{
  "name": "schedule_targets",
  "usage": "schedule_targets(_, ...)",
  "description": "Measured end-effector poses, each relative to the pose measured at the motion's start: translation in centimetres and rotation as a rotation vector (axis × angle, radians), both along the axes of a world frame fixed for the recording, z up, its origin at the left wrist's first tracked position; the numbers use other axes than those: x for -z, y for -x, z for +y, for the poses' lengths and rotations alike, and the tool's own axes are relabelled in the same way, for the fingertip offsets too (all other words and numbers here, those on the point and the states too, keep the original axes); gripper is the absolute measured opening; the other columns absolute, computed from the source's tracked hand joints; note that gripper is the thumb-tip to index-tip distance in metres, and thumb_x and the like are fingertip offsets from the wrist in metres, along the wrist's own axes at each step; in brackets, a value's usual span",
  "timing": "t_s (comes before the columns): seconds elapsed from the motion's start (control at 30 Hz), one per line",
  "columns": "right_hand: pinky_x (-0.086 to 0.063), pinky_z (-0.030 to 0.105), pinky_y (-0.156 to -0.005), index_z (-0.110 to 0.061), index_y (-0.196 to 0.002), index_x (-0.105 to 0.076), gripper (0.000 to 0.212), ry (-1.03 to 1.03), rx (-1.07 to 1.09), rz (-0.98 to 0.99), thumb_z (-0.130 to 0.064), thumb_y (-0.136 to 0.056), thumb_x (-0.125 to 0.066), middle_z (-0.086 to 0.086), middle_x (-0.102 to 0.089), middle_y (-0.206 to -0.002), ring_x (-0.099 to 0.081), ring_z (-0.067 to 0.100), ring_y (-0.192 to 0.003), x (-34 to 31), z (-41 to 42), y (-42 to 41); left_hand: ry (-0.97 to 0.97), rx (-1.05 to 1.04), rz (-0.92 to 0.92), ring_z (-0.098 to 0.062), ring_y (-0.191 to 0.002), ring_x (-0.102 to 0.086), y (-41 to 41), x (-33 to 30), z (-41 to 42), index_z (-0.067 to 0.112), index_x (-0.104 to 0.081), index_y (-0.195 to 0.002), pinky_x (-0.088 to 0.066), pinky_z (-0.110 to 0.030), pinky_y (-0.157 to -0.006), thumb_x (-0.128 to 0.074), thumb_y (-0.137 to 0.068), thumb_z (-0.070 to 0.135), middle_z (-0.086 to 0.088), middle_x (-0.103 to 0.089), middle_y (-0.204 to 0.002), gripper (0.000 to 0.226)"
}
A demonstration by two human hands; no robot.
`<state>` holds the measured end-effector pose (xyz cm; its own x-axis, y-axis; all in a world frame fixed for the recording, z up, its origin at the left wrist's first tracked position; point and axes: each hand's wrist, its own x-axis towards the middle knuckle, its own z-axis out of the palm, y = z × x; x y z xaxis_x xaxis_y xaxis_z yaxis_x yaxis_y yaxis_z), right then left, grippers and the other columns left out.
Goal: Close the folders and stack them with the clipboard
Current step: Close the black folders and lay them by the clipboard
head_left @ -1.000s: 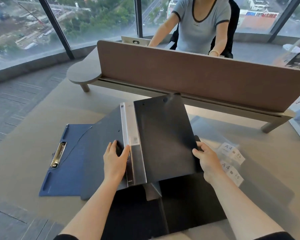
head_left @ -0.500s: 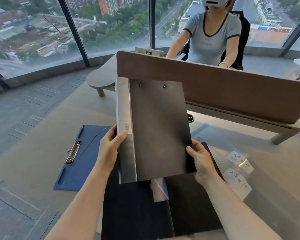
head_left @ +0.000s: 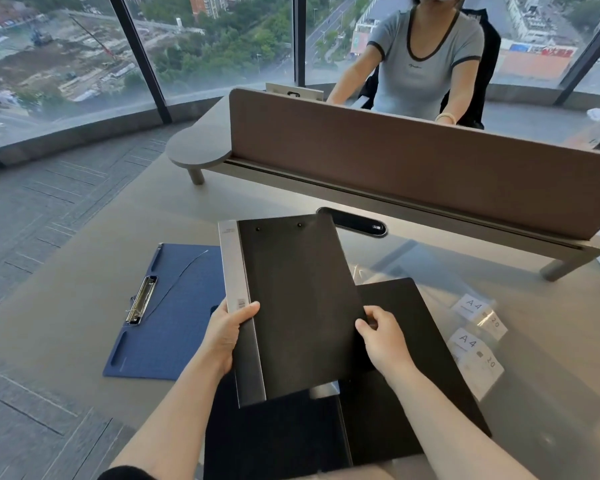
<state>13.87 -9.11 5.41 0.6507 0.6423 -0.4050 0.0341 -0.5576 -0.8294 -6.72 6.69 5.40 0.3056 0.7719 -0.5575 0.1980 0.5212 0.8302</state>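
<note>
I hold a closed black folder (head_left: 298,306) with a grey spine above the desk. My left hand (head_left: 227,332) grips its spine edge and my right hand (head_left: 381,337) grips its right edge. Beneath it a second black folder (head_left: 409,386) lies open flat on the desk, partly hidden by the held one and my arms. A blue clipboard (head_left: 174,317) with a metal clip lies flat to the left, apart from both folders.
Clear plastic sleeves with A4 labels (head_left: 475,327) lie on the desk at the right. A brown divider panel (head_left: 413,171) runs across the far edge, with a cable port (head_left: 357,221) before it. A person sits behind the divider.
The folder, half open a second ago, is now shut in both hands. It was raised upright, then lowered and tilted flatter above the open folder.
</note>
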Motion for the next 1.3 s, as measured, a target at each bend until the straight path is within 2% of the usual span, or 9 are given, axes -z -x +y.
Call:
schedule_targets(0.17,-0.044,0.022,-0.074,-0.023,-0.109,-0.055,0.017,0.067,-0.01,0.021,-0.015,-0.095,-0.055,-0.009,-0.061,-0.103,-0.059,0.012,-0.098,1.7,0.2,1.5,0.057,-0.042,0.052,-0.028,-0.101,-0.064,0.8,2.3,-0.3,0.017,-0.057,-0.114,-0.053,-0.045,-0.087,-0.068,-0.092,0.024,-0.01,-0.066,-0.112,0.025)
schedule_targets(0.3,-0.045,0.024,-0.077,-0.027,-0.13,-0.045,0.045,0.15,-0.027,0.001,-0.011,-0.091,-0.06,-0.006,-0.057,-0.1,-0.058,0.011,-0.09,2.9,0.4,2.4,0.038,-0.047,0.106,-0.021,-0.093,-0.065,1.8,3.4,-0.2,0.015,-0.059,-0.113,-0.052,-0.034,-0.077,-0.07,-0.091,0.022,-0.006,-0.068,-0.106,0.026)
schedule_targets(0.4,-0.044,0.027,-0.086,-0.027,-0.142,-0.038,0.058,0.23,-0.073,-0.02,-0.015,-0.091,-0.061,0.003,-0.056,-0.116,-0.057,0.018,-0.102,3.8,0.8,3.2,0.005,-0.047,0.171,-0.015,-0.089,-0.063,2.6,4.3,0.0,0.015,-0.06,-0.112,-0.048,-0.033,-0.081,-0.071,-0.09,0.026,-0.001,-0.067,-0.099,0.027)
schedule_targets(0.57,-0.049,0.035,-0.096,-0.023,-0.141,-0.045,0.054,0.308,-0.155,-0.112,-0.025,-0.09,-0.062,0.005,-0.057,-0.133,-0.056,0.022,-0.121,5.3,1.6,4.3,-0.101,-0.036,0.349,-0.02,-0.098,-0.061,3.9,5.9,0.7,0.016,-0.057,-0.116,-0.049,-0.036,-0.086,-0.072,-0.088,0.04,-0.002,-0.064,-0.107,0.039)
schedule_targets(0.77,-0.049,0.029,-0.075,-0.025,-0.134,-0.05,0.047,0.359,-0.25,-0.217,-0.028,-0.088,-0.061,-0.004,-0.052,-0.11,-0.057,0.013,-0.093,5.8,2.6,5.4,-0.22,-0.004,0.54,-0.022,-0.095,-0.061,5.4,6.5,1.9,0.013,-0.055,-0.111,-0.046,-0.032,-0.074,-0.069,-0.088,0.046,0.0,-0.061,-0.1,0.043)
schedule_targets(0.9,-0.053,0.034,-0.083,-0.027,-0.129,-0.054,0.043,0.342,-0.27,-0.2,-0.024,-0.087,-0.062,-0.006,-0.051,-0.101,-0.057,0.013,-0.09,6.2,2.8,5.8,-0.296,0.049,0.669,-0.031,-0.107,-0.063,6.3,6.8,2.6,0.011,-0.052,-0.124,-0.053,-0.044,-0.084,-0.065,-0.09,0.049,-0.009,-0.063,-0.115,0.052)
schedule_targets(1.03,-0.051,0.028,-0.079,-0.025,-0.126,-0.057,0.037,0.299,-0.242,-0.19,-0.02,-0.089,-0.059,-0.006,-0.053,-0.097,-0.056,0.01,-0.087,6.6,2.7,5.5,-0.345,0.09,0.779,-0.034,-0.125,-0.054,6.7,7.1,3.0,0.014,-0.042,-0.143,-0.05,-0.052,-0.096,-0.066,-0.09,0.046,-0.012,-0.052,-0.141,0.066)
schedule_targets(1.2,-0.042,0.018,-0.069,-0.023,-0.124,-0.059,0.033,0.277,-0.221,-0.194,-0.019,-0.091,-0.057,-0.003,-0.055,-0.096,-0.056,0.008,-0.085,7.0,2.5,5.2,-0.484,0.165,0.907,-0.035,-0.131,-0.044,5.6,6.7,2.5,0.014,-0.042,-0.145,-0.043,-0.052,-0.104,-0.068,-0.09,0.035,-0.015,-0.045,-0.145,0.064)
schedule_targets(1.3,-0.048,0.022,-0.075,-0.023,-0.125,-0.058,0.033,0.264,-0.198,-0.189,-0.019,-0.092,-0.056,-0.003,-0.056,-0.097,-0.058,0.01,-0.087,6.9,2.3,4.7,-0.621,0.257,0.899,-0.033,-0.135,-0.041,4.1,6.1,1.7,0.017,-0.047,-0.142,-0.038,-0.052,-0.109,-0.068,-0.09,0.032,-0.012,-0.044,-0.147,0.058)
